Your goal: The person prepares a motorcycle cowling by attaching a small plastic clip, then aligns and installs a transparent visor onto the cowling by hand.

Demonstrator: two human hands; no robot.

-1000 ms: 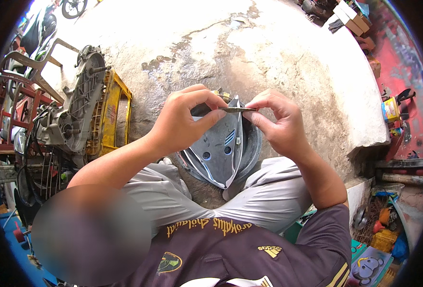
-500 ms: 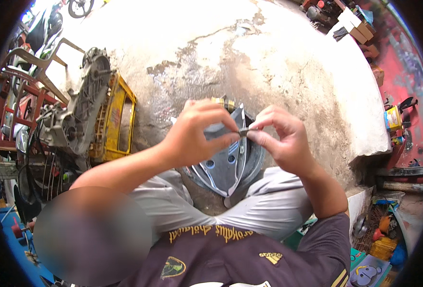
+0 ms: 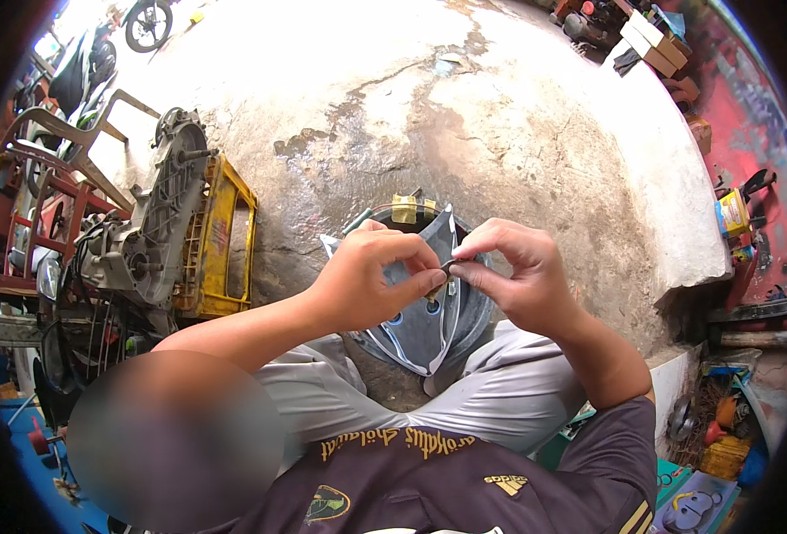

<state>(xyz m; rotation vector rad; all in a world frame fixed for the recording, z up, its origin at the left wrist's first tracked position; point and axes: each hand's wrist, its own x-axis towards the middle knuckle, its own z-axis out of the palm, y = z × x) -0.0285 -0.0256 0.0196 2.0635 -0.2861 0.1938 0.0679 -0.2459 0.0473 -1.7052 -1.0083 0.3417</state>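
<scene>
Now, mid-job, my left hand (image 3: 367, 278) and right hand (image 3: 523, 274) pinch what seems a dark strip (image 3: 447, 266), not yet released.

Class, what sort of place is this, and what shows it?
Most likely a motorcycle repair workshop: a bare metal engine casing beside a yellow crate, a dark pointed panel resembling bodywork, and a black wheel at upper left.

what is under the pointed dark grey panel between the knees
A dark round basin shows beneath the panel, mostly along its right side. The panel covers much of the basin's inside, so whether anything else lies under there cannot be seen.
</scene>
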